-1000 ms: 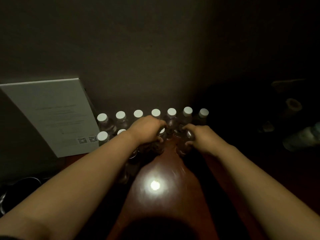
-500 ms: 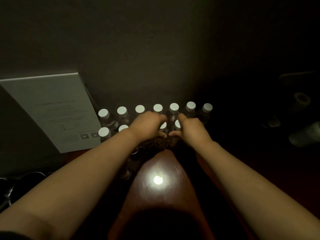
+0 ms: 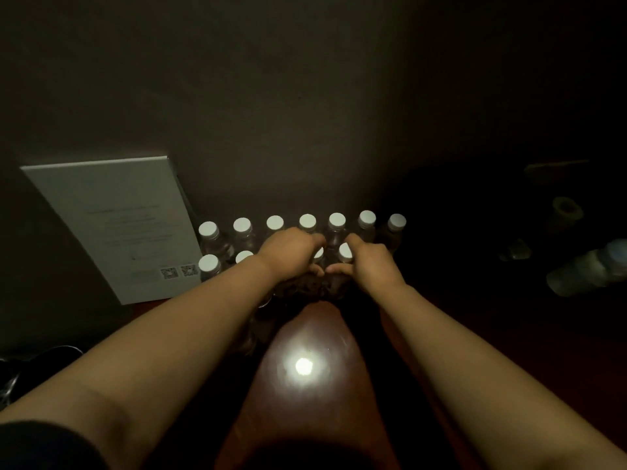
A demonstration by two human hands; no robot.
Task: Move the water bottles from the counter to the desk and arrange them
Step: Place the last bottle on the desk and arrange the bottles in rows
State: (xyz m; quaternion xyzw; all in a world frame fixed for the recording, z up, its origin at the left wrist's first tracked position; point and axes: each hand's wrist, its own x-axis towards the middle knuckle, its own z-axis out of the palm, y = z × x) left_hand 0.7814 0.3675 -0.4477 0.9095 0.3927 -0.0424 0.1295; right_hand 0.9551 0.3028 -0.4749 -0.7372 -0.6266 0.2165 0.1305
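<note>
Several clear water bottles with white caps stand in a back row (image 3: 366, 219) against the dark wall, on a glossy reddish-brown desk (image 3: 305, 334). A shorter front row begins at the left (image 3: 209, 264). My left hand (image 3: 288, 256) grips a front-row bottle whose cap (image 3: 319, 254) peeks out beside my fingers. My right hand (image 3: 371, 264) grips the bottle next to it, its cap (image 3: 345, 252) showing. The two hands touch at the thumbs. The bottle bodies are mostly hidden in the dark.
A white printed card (image 3: 115, 225) with QR codes leans against the wall at the left. Dim bottles and containers (image 3: 583, 273) lie at the far right. A dark object (image 3: 20, 368) sits at the left edge. A lamp's glare (image 3: 303, 366) reflects on the desk.
My right hand has brought its bottle leftward until it stands beside the one under my left hand. The left hand has barely moved.
</note>
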